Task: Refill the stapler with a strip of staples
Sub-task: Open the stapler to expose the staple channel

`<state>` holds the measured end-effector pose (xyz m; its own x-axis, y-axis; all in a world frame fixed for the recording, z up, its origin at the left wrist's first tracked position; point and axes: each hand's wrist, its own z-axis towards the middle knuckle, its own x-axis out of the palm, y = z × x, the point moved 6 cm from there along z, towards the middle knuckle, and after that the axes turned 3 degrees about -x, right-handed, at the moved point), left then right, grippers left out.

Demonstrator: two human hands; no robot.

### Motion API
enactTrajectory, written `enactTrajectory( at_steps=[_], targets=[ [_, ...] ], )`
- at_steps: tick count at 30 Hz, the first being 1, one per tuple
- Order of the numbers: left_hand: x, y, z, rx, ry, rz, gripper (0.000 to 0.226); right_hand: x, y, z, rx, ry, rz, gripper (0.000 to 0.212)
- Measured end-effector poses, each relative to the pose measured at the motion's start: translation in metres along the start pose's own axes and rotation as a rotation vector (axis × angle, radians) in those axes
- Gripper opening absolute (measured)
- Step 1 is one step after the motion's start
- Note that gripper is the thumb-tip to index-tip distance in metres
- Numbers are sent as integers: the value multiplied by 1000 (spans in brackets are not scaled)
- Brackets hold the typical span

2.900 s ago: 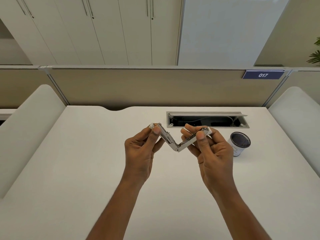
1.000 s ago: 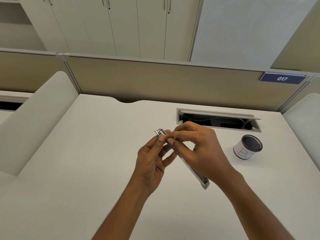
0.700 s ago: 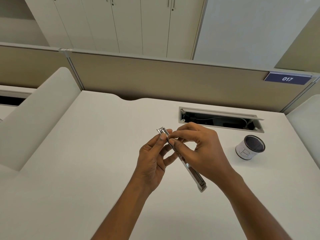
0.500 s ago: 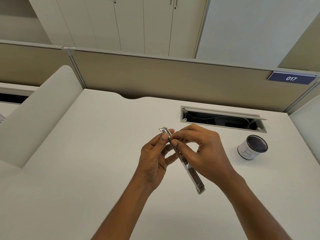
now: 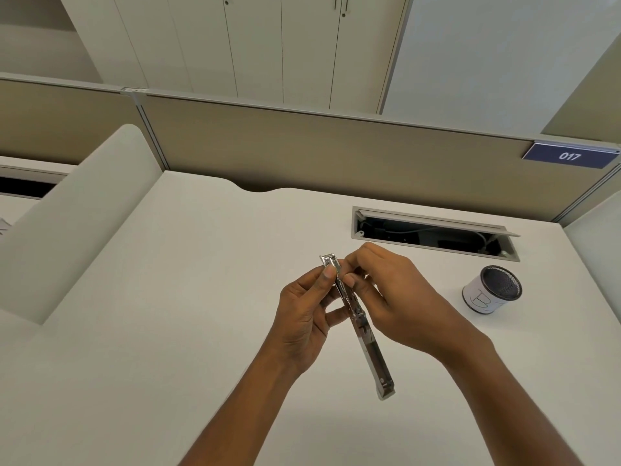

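The one camera rides on my head, a wide lens facing forward and down across the desk point(image 5: 168, 331). It sits close over my hands: my forearms point(image 5: 235, 415) enter from the frame's bottom edge, and my left hand point(image 5: 302, 317) and right hand point(image 5: 400, 297) grip the stapler point(image 5: 369, 348) mid-frame, above the desk's middle. The desk's far edge, the partition point(image 5: 302, 146) and cupboards point(image 5: 252, 45) fill the top. The view tilts, the far edge dropping rightward.

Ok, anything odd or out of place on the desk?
Nothing spilled or damaged. The stapler is opened straight, held by the left hand and right hand. Only the cable hatch at the back of the desk stands open.
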<state>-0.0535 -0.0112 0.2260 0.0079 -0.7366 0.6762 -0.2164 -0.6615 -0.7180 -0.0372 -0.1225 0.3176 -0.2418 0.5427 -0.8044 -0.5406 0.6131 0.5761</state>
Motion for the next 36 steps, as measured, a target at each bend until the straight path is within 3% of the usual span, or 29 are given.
enactTrajectory(
  at_steps=[6,17,21,28,36],
  targets=[
    [-18,-2,8,-25,-136,-69,26,-7,11,-7,-111,-81,84,6],
    [-19,-5,16,-1,-135,-64,22,-9,5,-21,-183,-349,111,16],
    [-21,-5,18,-14,-129,-67,22,-5,2,-28,-220,-406,113,9],
    [-20,4,19,-63,-110,-74,25,7,-7,-44,-173,-508,125,9],
    [-17,5,23,-73,-59,-59,32,6,-16,-37,-105,-476,312,5]
  ],
)
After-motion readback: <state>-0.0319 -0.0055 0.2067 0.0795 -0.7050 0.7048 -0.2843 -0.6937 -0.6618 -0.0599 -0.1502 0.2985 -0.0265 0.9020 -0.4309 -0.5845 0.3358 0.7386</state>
